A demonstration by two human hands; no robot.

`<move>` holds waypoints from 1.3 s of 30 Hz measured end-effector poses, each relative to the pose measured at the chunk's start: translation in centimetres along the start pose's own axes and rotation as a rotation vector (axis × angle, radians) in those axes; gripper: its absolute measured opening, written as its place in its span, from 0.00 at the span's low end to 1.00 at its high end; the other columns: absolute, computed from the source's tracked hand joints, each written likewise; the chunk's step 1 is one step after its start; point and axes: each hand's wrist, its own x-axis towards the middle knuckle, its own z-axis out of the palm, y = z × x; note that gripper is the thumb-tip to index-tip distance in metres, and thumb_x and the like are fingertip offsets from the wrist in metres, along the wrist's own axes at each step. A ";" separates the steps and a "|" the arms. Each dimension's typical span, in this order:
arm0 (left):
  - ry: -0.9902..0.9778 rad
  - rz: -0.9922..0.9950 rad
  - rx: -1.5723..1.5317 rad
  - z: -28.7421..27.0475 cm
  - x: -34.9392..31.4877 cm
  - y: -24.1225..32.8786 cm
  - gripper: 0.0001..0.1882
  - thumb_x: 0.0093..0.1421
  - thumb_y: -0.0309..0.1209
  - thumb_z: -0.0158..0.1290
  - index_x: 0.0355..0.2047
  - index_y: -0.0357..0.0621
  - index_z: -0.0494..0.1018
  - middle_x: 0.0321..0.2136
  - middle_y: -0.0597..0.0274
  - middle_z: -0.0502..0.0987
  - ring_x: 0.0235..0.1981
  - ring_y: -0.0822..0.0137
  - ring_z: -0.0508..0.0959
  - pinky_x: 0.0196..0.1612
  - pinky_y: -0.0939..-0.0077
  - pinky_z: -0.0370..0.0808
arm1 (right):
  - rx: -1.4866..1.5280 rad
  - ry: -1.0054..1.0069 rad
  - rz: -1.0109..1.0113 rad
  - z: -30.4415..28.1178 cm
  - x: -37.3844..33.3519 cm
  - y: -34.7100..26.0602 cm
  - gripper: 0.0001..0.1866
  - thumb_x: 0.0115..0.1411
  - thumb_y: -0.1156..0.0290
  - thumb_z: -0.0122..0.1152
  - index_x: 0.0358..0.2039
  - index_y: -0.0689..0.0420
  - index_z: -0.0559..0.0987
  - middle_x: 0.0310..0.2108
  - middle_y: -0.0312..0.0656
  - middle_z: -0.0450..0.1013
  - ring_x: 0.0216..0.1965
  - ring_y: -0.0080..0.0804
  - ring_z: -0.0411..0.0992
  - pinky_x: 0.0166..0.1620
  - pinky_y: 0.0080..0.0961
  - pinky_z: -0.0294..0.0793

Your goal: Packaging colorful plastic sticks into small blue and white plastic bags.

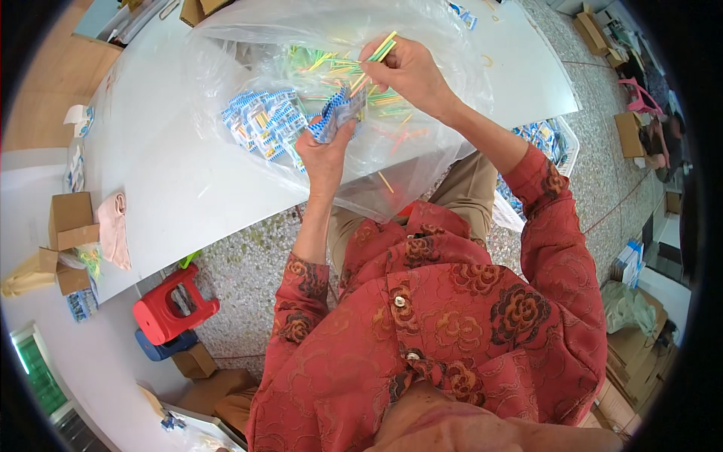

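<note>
My left hand [325, 157] is closed on a small blue-and-white checked packet [337, 120], held upright over the table's near side. Above and to the right of it, my right hand [407, 74] pinches a few thin yellow and green sticks [385, 47], their lower ends close to the packet's top. Whether they reach into it I cannot tell. Several similar packets [260, 124] lie spread to the left of my left hand. Behind both hands, many loose green, yellow and pink sticks [331, 63] lie on a large clear plastic bag [226, 60]. One stick [386, 183] lies apart near the table edge.
The white table [162, 166] carries the bag. A white basket [570, 148] full of blue packets stands at its right. On the left are an open cardboard box [71, 218] and a pink cloth [114, 226]. A red stool [175, 303] stands on the speckled floor.
</note>
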 end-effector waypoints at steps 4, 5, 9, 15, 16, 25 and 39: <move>0.011 -0.046 -0.061 0.6 0.1 1.1 0.10 0.47 0.22 0.59 0.32 0.34 0.76 0.26 0.66 0.77 0.25 0.80 0.72 0.30 0.84 0.69 | -0.140 0.048 -0.182 0.5 -0.4 0.1 0.05 0.54 0.76 0.56 0.32 0.59 0.73 0.27 0.33 0.70 0.24 0.17 0.67 0.28 0.15 0.68; 0.003 -0.075 -0.076 0.6 0.2 1.2 0.10 0.47 0.22 0.58 0.33 0.34 0.76 0.26 0.66 0.77 0.26 0.79 0.73 0.31 0.84 0.70 | -0.140 0.048 -0.182 0.6 -0.5 0.0 0.05 0.54 0.76 0.56 0.32 0.59 0.73 0.27 0.33 0.70 0.24 0.17 0.67 0.28 0.15 0.68; 0.010 -0.141 -0.183 0.8 0.4 1.8 0.12 0.47 0.21 0.58 0.34 0.34 0.75 0.28 0.65 0.77 0.27 0.78 0.74 0.32 0.83 0.71 | -0.291 -0.006 -0.326 0.7 -1.0 -0.5 0.04 0.54 0.77 0.56 0.31 0.60 0.73 0.31 0.33 0.70 0.28 0.17 0.67 0.29 0.14 0.67; 0.016 -0.211 -0.294 0.7 0.8 1.9 0.14 0.46 0.20 0.59 0.35 0.34 0.75 0.31 0.63 0.77 0.30 0.76 0.75 0.35 0.82 0.72 | -0.245 -0.068 -0.304 0.7 -1.0 -0.7 0.03 0.54 0.76 0.57 0.30 0.59 0.74 0.31 0.33 0.70 0.29 0.16 0.66 0.31 0.14 0.67; 0.017 -0.212 -0.295 0.7 0.8 1.9 0.14 0.46 0.20 0.59 0.35 0.34 0.75 0.31 0.63 0.77 0.30 0.76 0.75 0.35 0.82 0.72 | -0.228 -0.067 -0.309 0.7 -1.0 -0.7 0.03 0.54 0.75 0.57 0.30 0.59 0.74 0.30 0.32 0.70 0.28 0.16 0.66 0.31 0.14 0.66; -0.077 -0.201 -0.248 0.3 1.0 1.0 0.15 0.46 0.18 0.58 0.37 0.36 0.75 0.32 0.64 0.77 0.31 0.76 0.75 0.36 0.82 0.72 | -0.301 -0.214 -0.131 0.1 0.5 -1.7 0.07 0.54 0.70 0.58 0.28 0.59 0.75 0.18 0.30 0.66 0.21 0.14 0.60 0.24 0.15 0.59; -0.115 -0.161 -0.283 0.4 2.7 1.6 0.13 0.47 0.19 0.58 0.35 0.36 0.76 0.31 0.64 0.78 0.30 0.76 0.75 0.35 0.82 0.71 | -0.559 -0.150 -0.208 0.3 3.2 -0.4 0.16 0.59 0.59 0.49 0.32 0.57 0.79 0.28 0.37 0.70 0.30 0.23 0.65 0.33 0.23 0.64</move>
